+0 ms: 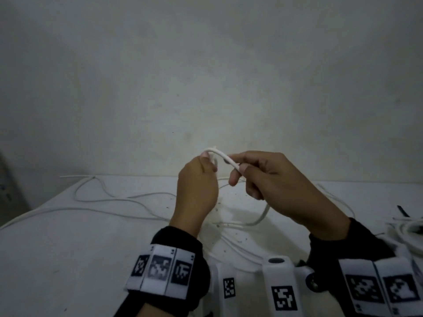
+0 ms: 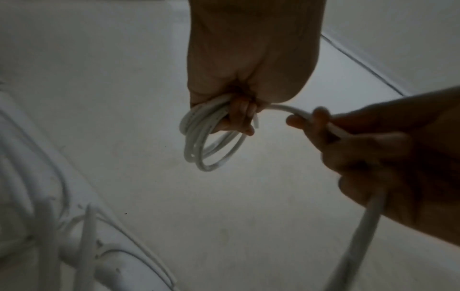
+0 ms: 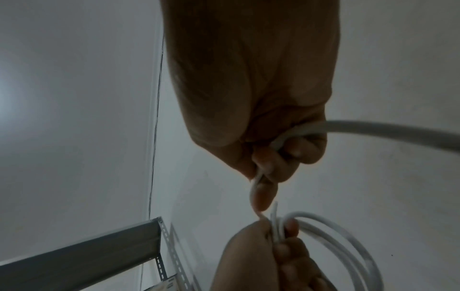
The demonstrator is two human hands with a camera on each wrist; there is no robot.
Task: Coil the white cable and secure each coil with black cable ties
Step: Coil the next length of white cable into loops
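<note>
My left hand [image 1: 207, 164] is raised above the white table [image 1: 68, 248] and grips a small coil of white cable [image 2: 211, 143], several loops bunched in its curled fingers. A short arc of the cable [image 1: 225, 157] runs from that coil to my right hand [image 1: 238, 173], which pinches it between thumb and fingers. Below the right hand the cable [image 2: 361, 226] drops to the table. The coil [image 3: 348, 238] hangs beyond the left fist and is hidden by it in the head view. A black cable tie [image 1: 402, 211] lies at the far right.
Loose white cable [image 1: 103, 197] snakes over the left and middle of the table, up to the wall behind. Another white coil [image 1: 412, 229] lies at the right edge. A grey metal shelf rack [image 3: 87, 256] stands to one side.
</note>
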